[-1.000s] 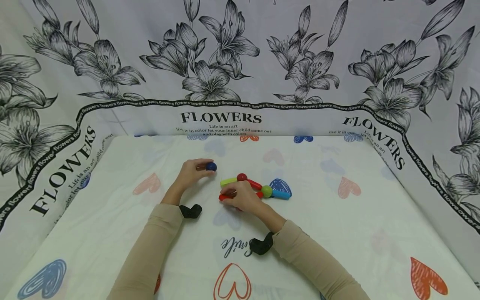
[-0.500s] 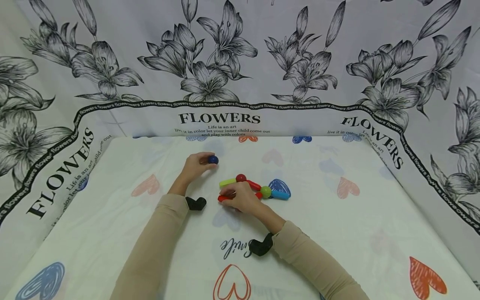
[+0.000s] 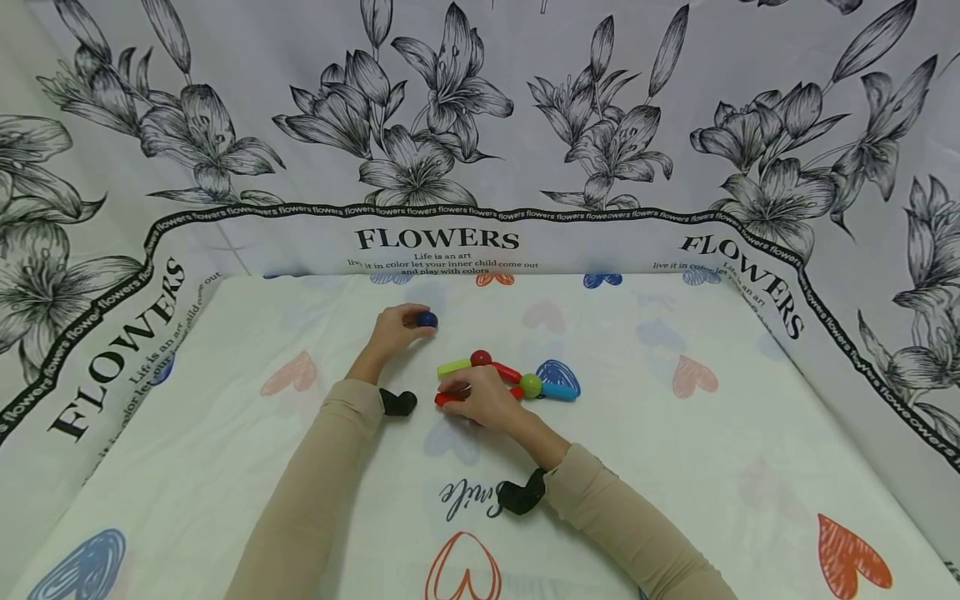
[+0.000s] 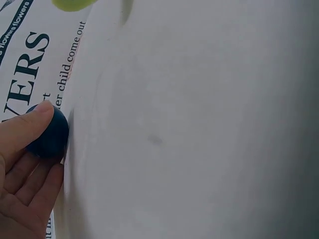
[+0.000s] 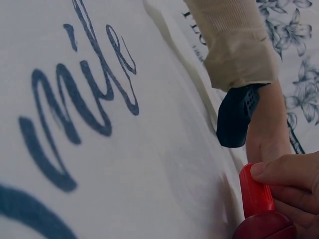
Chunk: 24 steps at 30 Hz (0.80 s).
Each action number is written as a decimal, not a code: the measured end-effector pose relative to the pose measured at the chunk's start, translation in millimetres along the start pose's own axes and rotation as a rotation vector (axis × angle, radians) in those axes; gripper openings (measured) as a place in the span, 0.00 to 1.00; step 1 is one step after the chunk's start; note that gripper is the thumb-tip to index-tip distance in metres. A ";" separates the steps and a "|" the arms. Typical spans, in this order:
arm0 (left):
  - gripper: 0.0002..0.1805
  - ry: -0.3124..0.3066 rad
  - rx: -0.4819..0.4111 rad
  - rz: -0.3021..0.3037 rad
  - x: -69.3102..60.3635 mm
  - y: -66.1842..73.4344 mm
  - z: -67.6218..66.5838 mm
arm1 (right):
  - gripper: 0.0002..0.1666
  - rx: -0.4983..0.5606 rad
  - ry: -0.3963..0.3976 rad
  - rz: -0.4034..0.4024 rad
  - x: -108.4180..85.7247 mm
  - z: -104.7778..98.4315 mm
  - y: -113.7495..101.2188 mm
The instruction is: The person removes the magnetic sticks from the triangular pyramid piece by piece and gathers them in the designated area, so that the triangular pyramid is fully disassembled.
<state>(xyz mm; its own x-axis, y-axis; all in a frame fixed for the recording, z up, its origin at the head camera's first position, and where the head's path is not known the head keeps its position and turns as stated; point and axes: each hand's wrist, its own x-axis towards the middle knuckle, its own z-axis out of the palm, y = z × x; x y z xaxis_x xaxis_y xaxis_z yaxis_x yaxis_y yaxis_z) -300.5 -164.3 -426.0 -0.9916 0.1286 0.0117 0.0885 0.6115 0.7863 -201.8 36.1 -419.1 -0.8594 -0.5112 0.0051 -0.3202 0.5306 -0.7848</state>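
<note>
Red rod [image 3: 446, 400] in right hand [image 3: 483, 397] points left, long axis seemingly crosswise

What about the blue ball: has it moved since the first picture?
Yes: in the head view, the blue ball, in the left hand, has moved up and slightly right, closer to the central FLOWERS lettering.

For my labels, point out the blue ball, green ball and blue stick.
Blue ball [image 4: 54, 136], left wrist view, its uncovered side.
Green ball [image 3: 531, 385], head view, its rounded middle.
Blue stick [image 3: 560, 392], head view, middle of its length.
</note>
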 end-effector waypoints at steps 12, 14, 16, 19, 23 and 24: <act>0.27 -0.022 0.019 -0.006 0.1 1.1 -0.2 | 0.15 -0.015 0.005 -0.015 -1.0 -0.9 -0.3; 0.28 -0.026 0.021 -0.003 0.3 1.0 -0.5 | 0.15 -0.015 0.005 -0.017 -1.6 -1.5 -0.9; 0.28 -0.029 0.025 -0.002 0.2 1.0 -1.0 | 0.15 -0.010 0.005 -0.019 -1.9 -1.9 -1.4; 0.28 -0.030 0.029 0.002 -0.7 1.6 -2.5 | 0.15 -0.006 0.005 -0.026 -2.2 -2.2 -1.7; 0.27 -0.018 0.014 0.013 -4.0 2.9 -6.4 | 0.15 -0.005 0.003 -0.027 -2.2 -2.3 -1.3; 0.27 -0.009 0.009 0.020 -5.0 3.1 -7.4 | 0.15 -0.003 0.003 -0.024 -2.3 -2.4 -1.1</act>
<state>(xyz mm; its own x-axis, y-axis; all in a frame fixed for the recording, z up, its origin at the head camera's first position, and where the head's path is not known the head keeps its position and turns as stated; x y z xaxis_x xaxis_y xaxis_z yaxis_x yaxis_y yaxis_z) -296.0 -168.8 -419.0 -0.9887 0.1480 0.0219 0.1095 0.6159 0.7802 -200.3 38.3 -416.8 -0.8528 -0.5216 0.0258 -0.3419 0.5203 -0.7826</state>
